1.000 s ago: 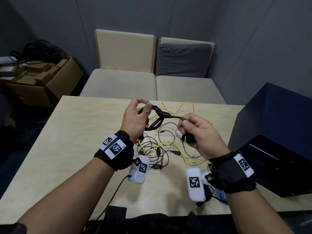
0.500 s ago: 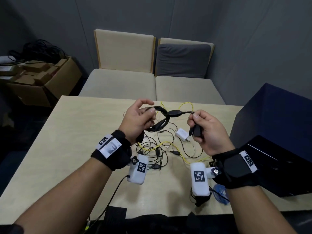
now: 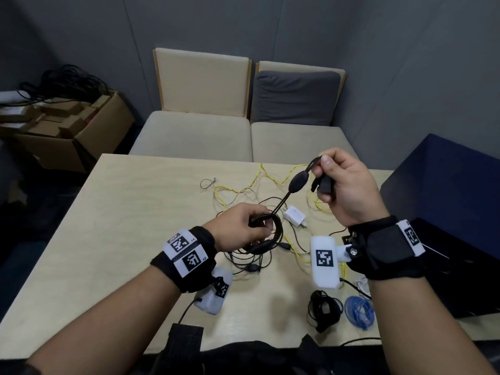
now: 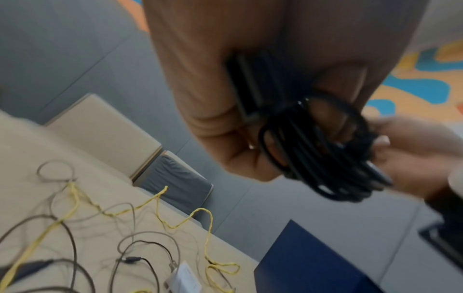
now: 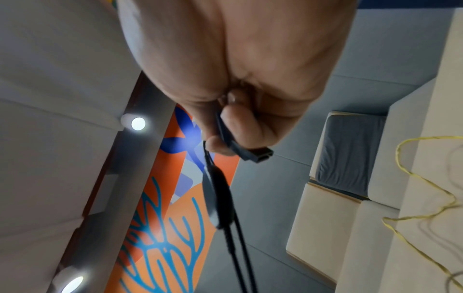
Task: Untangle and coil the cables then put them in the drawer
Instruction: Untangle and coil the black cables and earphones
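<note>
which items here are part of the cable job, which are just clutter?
Job:
- black cable, coil gripped by left hand, end pinched by right hand
- yellow cable, tangled on table
- thin black cables
- coiled blue cable
- coiled black cable

Clutter:
- white charger
- cardboard box
- chairs

I think I am in an office meeting booth: grey padded walls (image 3: 297,28) stand behind the beige bench seats (image 3: 238,136), which face the pale table (image 3: 130,212); left of the table, a cardboard box (image 3: 73,131).
</note>
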